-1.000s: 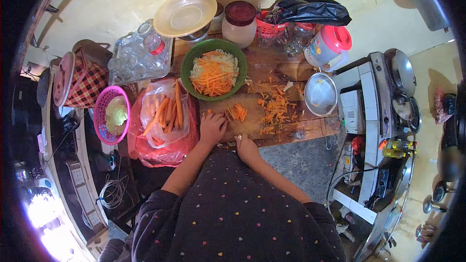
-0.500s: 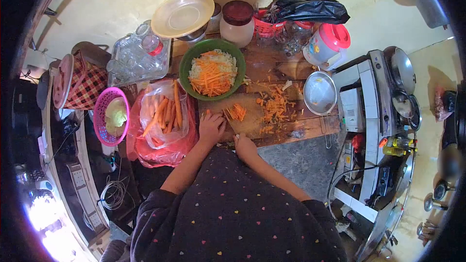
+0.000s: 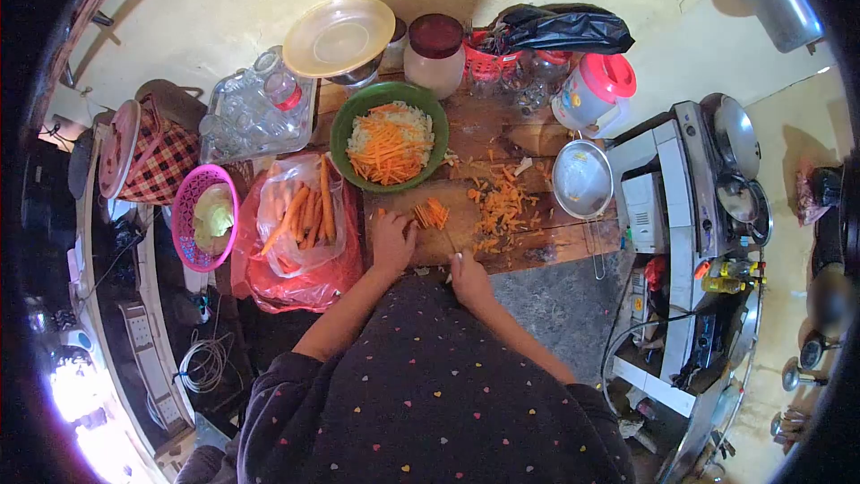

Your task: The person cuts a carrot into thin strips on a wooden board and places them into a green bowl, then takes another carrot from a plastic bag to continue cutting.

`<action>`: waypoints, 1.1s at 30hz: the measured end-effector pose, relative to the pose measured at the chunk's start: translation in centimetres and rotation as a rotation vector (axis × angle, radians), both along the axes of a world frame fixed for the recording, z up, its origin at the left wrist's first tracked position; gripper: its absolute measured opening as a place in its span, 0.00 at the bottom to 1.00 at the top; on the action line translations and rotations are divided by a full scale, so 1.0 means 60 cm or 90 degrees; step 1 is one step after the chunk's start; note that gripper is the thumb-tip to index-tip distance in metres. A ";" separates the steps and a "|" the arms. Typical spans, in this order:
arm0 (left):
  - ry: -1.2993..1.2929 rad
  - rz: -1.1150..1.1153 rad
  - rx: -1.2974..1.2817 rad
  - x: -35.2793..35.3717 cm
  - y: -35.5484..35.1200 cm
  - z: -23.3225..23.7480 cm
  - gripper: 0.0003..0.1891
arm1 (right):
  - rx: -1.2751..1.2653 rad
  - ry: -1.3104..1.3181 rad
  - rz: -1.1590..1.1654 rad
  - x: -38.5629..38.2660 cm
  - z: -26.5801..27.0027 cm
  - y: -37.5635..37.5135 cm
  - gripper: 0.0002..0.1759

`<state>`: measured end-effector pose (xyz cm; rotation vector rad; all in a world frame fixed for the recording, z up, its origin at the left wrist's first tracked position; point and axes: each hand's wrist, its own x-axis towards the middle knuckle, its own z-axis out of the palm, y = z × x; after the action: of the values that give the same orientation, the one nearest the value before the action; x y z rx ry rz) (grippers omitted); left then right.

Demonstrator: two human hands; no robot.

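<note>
My left hand is on the cutting board, its fingers curled over a carrot piece that shows only at the fingertips. My right hand grips a knife by its handle at the board's near edge. The blade points away from me, to the right of a small pile of cut carrot strips. Just beyond the board stands a green bowl with carrot strips over pale shreds. Carrot peelings lie scattered to the right.
Whole carrots fill a plastic bag on the left, beside a pink basket holding a pale green vegetable. A metal strainer lies at the right, near the stove. Jars, a pitcher and a tray of glasses stand behind.
The knife and my right hand have moved right, away from my left hand and past the carrot strips. My left hand stays at nearly the same spot. The view has shifted slightly.
</note>
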<state>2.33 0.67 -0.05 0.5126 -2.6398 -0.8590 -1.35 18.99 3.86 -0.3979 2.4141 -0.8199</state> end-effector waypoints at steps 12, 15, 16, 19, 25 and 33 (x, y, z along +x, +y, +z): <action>-0.211 0.081 0.043 -0.076 0.077 0.049 0.31 | -0.028 0.008 -0.099 -0.026 -0.054 0.058 0.23; -0.266 0.067 -0.002 -0.093 0.082 0.051 0.30 | -0.042 0.012 -0.100 -0.042 -0.040 0.072 0.23; -0.283 0.058 -0.016 -0.096 0.083 0.051 0.29 | -0.040 0.004 -0.098 -0.042 -0.029 0.074 0.24; -0.297 0.057 -0.035 -0.104 0.086 0.051 0.26 | -0.042 0.006 -0.084 -0.042 -0.045 0.089 0.25; -0.259 0.040 -0.053 -0.108 0.078 0.012 0.20 | 0.008 -0.028 -0.078 -0.060 -0.026 0.087 0.25; -0.172 -0.020 0.251 -0.118 0.021 0.053 0.11 | -0.039 -0.011 -0.042 -0.067 -0.050 0.093 0.23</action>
<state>-4.77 1.94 3.11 0.7304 -2.7243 -1.4242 -5.35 24.54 0.85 -0.3352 2.4011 -0.9238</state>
